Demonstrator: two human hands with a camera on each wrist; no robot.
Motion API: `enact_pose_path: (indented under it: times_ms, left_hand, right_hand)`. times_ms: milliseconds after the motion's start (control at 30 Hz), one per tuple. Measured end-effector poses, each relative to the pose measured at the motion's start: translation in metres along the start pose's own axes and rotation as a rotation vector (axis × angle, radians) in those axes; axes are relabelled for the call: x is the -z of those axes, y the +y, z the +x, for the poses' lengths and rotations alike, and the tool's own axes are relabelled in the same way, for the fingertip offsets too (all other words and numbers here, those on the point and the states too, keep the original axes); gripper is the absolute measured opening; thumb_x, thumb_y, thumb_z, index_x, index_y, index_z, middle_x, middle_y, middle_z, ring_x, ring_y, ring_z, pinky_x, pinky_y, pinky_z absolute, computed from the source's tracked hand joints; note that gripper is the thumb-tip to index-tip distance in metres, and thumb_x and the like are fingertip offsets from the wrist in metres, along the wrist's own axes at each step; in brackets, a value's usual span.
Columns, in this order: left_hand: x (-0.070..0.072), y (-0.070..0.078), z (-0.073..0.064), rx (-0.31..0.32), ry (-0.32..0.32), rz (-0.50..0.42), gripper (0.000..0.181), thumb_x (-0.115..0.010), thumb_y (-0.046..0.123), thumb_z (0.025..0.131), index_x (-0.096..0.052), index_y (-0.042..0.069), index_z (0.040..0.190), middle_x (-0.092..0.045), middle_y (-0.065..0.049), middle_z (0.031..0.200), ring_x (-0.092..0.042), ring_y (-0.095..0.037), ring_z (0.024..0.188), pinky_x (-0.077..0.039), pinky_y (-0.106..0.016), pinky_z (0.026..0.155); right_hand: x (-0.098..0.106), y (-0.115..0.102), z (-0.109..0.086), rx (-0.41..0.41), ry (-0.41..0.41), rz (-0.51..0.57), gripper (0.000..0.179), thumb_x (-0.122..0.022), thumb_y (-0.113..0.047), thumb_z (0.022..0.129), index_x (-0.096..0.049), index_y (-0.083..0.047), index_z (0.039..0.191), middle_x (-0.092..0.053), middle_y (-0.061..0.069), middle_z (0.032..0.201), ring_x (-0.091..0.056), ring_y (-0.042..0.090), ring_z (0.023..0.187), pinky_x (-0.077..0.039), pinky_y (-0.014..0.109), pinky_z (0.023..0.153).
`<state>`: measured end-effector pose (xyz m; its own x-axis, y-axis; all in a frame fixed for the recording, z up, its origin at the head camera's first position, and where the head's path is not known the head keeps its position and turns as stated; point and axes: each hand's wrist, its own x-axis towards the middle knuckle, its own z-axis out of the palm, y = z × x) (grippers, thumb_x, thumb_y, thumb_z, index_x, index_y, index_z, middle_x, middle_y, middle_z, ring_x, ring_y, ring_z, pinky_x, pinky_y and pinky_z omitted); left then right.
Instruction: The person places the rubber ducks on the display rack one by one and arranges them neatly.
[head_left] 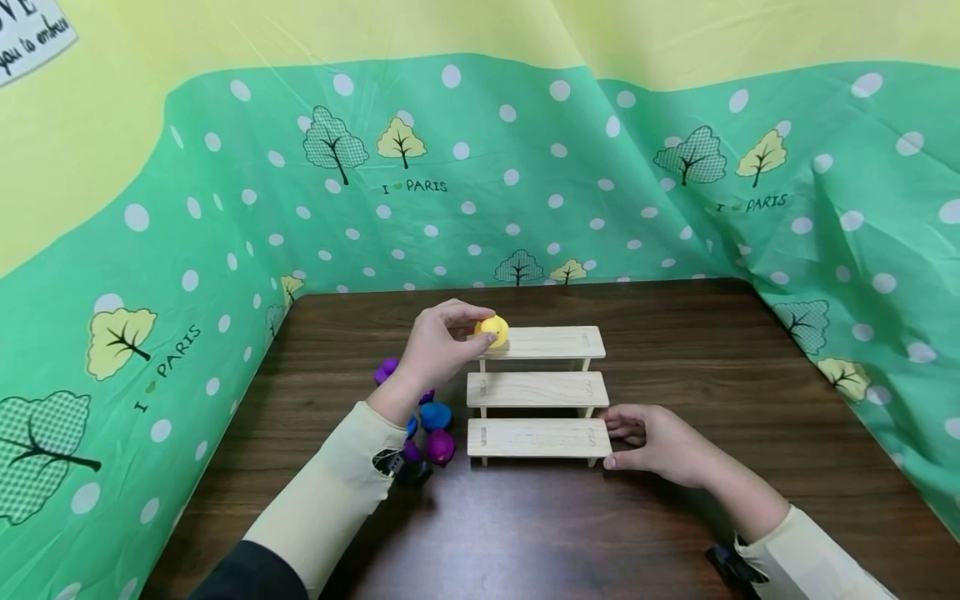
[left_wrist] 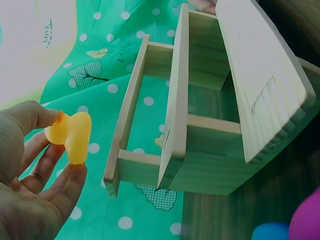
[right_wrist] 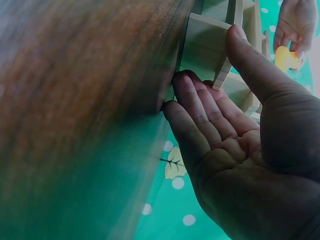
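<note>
My left hand pinches a small yellow toy duck between thumb and fingers at the left end of the top step. In the left wrist view the duck is held apart from the wood, its orange beak near the thumb. The three-step wooden stand stands on the table. At the stand's lower right end is my right hand. Its fingers are fairly straight, and in the right wrist view the thumb and fingertips meet the side of the stand.
Left of the stand, partly behind my left forearm, lie several purple and blue toys, among them a blue one and a magenta one. A dark wooden table lies beneath. Green dotted cloth hangs behind and at both sides.
</note>
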<state>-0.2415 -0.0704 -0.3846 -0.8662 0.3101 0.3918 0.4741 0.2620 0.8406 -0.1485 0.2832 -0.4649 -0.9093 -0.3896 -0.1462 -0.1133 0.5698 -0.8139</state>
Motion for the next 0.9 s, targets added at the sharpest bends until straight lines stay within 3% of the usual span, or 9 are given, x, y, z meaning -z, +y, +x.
enact_pose_path:
  times_ms: [433,900]
  left_hand:
    - [-0.022,0.004,0.011,0.044,-0.057,-0.063,0.026,-0.084,0.007,0.090,-0.079,0.006,0.116,-0.073,-0.003,0.113,-0.071,-0.019,0.104,-0.059,-0.042,0.098]
    - [-0.049,0.007,0.025,0.033,-0.103,-0.063,0.027,-0.083,0.008,0.091,-0.079,0.007,0.117,-0.073,-0.002,0.115,-0.071,-0.016,0.106,-0.059,-0.030,0.096]
  right_hand:
    - [0.000,-0.002,-0.003,0.022,-0.009,0.034,0.060,-0.091,-0.019,0.083,-0.063,0.003,0.131,-0.070,0.013,0.126,-0.068,0.029,0.114,-0.059,0.041,0.094]
    - [0.001,-0.001,-0.002,0.015,-0.003,0.025,0.059,-0.092,-0.019,0.083,-0.064,0.001,0.131,-0.071,0.010,0.124,-0.069,0.026,0.114,-0.059,0.036,0.094]
